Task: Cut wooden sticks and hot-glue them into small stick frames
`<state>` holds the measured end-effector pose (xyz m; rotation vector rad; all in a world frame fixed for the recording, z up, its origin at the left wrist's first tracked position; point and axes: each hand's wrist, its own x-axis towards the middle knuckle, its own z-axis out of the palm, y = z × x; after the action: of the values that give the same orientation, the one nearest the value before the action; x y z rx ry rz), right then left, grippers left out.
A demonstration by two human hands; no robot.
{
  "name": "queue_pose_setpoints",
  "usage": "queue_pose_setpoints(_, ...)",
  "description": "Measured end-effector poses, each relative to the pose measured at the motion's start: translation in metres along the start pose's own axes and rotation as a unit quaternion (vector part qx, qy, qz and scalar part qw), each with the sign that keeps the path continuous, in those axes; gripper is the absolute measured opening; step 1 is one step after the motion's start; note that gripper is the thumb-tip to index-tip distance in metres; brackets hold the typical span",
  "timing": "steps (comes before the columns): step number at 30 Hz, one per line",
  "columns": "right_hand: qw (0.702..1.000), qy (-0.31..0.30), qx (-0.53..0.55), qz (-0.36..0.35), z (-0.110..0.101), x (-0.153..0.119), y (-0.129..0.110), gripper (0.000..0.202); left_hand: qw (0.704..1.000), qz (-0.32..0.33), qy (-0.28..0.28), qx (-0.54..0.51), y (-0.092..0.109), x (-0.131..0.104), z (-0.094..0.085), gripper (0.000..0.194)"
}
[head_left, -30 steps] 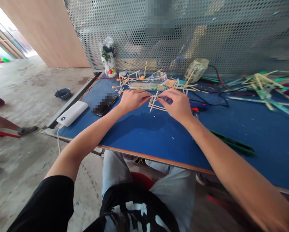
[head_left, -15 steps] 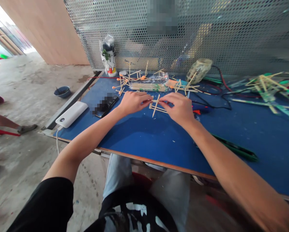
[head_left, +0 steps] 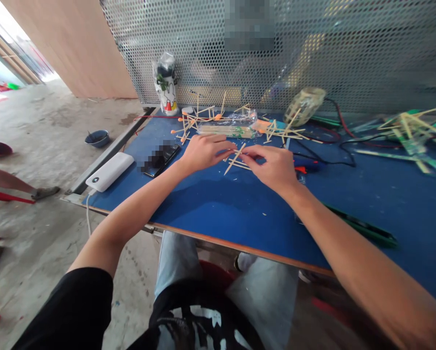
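Observation:
Over the blue table my two hands meet, fingertips a short gap apart. My left hand [head_left: 206,154] is closed in a pinch at the end of a thin wooden stick. My right hand [head_left: 270,164] pinches the same small group of sticks from the other side. Between them a pointed wooden stick [head_left: 231,166] slants across other wooden sticks [head_left: 240,165]; how they are joined is too small to make out. Just behind lies a clear packet of wooden sticks [head_left: 225,131], flanked by stick frames [head_left: 189,120] with orange blobs at some joints.
A phone [head_left: 163,159] and white power bank [head_left: 110,171] lie left. A bagged bottle [head_left: 166,92] and glass jar [head_left: 305,107] stand near the perforated metal screen [head_left: 196,29]. Right are a blue tool [head_left: 307,164], black cables, a green tool [head_left: 363,225] and more sticks [head_left: 409,131].
The pointed stick between my fingertips has tilted further, its lower end swinging left. My hands hold nearly the same place, and the view has shifted slightly.

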<state>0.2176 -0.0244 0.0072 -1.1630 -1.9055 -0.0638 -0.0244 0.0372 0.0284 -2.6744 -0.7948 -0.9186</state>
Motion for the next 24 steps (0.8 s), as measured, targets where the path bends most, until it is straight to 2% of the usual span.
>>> queue_pose_setpoints(8, 1.000, 0.004, 0.003, -0.011, -0.003, 0.002, -0.006, 0.021, 1.000, 0.003, 0.005, -0.024, -0.005, -0.001, -0.003, 0.041)
queue_pose_setpoints(24, 1.000, -0.017, 0.024, -0.002, 0.002, 0.002, 0.000, 0.021, 0.999, 0.003, 0.014, -0.048, -0.010, -0.004, 0.006, 0.039)
